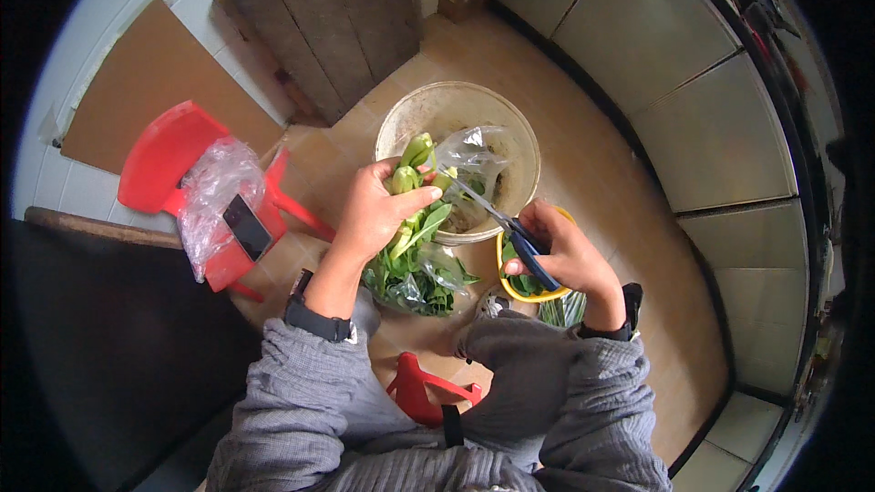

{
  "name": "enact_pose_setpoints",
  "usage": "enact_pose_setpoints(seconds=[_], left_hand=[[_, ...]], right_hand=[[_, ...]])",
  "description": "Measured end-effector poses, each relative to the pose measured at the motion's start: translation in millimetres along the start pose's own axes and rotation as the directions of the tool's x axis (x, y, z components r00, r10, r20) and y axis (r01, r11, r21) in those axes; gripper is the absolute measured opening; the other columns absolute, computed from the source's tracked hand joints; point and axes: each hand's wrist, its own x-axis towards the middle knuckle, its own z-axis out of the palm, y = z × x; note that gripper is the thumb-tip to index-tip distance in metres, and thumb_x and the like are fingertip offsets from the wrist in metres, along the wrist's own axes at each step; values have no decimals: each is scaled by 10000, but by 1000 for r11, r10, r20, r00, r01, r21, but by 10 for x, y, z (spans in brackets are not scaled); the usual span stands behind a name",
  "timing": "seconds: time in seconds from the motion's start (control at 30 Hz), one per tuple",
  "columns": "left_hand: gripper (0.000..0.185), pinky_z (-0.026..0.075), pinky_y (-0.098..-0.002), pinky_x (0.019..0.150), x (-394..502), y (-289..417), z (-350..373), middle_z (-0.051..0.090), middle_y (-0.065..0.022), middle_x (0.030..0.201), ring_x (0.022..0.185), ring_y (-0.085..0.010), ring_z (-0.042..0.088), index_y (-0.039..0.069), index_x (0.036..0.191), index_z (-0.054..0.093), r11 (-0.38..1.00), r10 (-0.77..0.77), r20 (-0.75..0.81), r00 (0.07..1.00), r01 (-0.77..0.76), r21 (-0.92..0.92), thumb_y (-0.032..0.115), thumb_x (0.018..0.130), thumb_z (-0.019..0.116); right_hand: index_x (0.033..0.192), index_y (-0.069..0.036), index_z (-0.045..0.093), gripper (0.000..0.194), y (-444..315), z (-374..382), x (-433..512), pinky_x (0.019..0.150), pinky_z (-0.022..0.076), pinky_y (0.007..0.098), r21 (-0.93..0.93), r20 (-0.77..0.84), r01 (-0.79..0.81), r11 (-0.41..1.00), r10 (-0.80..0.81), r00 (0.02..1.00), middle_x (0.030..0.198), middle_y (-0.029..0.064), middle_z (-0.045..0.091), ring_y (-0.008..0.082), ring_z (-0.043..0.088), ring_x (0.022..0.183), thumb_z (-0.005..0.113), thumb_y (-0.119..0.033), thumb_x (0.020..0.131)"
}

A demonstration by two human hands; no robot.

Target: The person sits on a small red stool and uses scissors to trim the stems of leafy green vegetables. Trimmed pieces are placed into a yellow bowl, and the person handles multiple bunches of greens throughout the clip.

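My left hand [378, 207] grips a bunch of leafy green vegetables [405, 180], its pale stem ends turned up and its leaves hanging below. My right hand [573, 248] is around the blue handles of a pair of scissors [482, 203]. The blades point up and left, with their tips close to the stem ends. Whether the tips touch a stem cannot be made out. Behind both hands stands a round, stained white bucket [437, 99] with a clear plastic bag [475, 150] inside. A yellow-rimmed container [501, 273] with green leaves sits partly hidden under my right hand.
More leafy greens [417, 294] in clear plastic lie below my left hand. A red plastic chair [160, 157] at left carries crumpled plastic film [222, 181] and a smartphone [247, 227]. Wooden boards [328, 20] lean at the wall. Cabinets [718, 130] line the right.
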Motion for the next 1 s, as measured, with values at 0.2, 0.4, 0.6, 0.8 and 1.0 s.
enact_pose_setpoints(seconds=[0.2, 0.4, 0.6, 0.8, 1.0], left_hand=[[226, 508, -242, 730, 3, -9, 38, 665, -7, 902, 796, -63, 602, 2, 974, 655, 999, 26, 35, 999, -27, 42, 55, 778, 754], [229, 509, -246, 739, 18, -11, 53, 665, -16, 904, 799, -73, 608, -7, 971, 653, 997, -19, 21, 1000, 18, 72, 55, 775, 753], [270, 522, -264, 778, 28, -50, 92, 676, -47, 948, 840, -105, 633, -20, 993, 641, 996, -85, 38, 996, 85, -11, 35, 759, 765], [272, 533, -280, 779, 19, -23, 115, 674, -53, 953, 845, -124, 643, -7, 991, 640, 988, -106, 58, 993, 112, -108, 5, 750, 767], [267, 541, -278, 745, -42, -46, 237, 678, -47, 929, 818, -129, 655, 16, 980, 645, 958, -231, 166, 959, 254, -134, -8, 748, 774]], right_hand=[[960, -16, 546, 513, 132, 15, -22, 675, 448, 259, -10, -33, 4, 1000, -5, 999, 801, 5, 568, 95, 526, 745, 862, -325, 699], [945, -25, 553, 433, 178, 11, -40, 621, 449, 231, 2, -14, -71, 997, 71, 997, 795, -11, 574, 67, 539, 720, 840, -277, 740], [836, -13, 578, 383, 203, 33, -24, 572, 433, 247, -41, -67, -88, 995, 86, 994, 701, -6, 557, 65, 518, 662, 829, -290, 753], [905, -30, 548, 333, 257, 14, -15, 545, 436, 234, 118, -82, -129, 985, 139, 987, 713, -14, 566, 69, 539, 639, 783, -245, 810], [1056, -57, 484, 399, 185, 327, 192, 750, 509, 262, 586, -308, 194, 787, -4, 951, 995, 83, 659, 135, 628, 869, 783, -86, 793]])
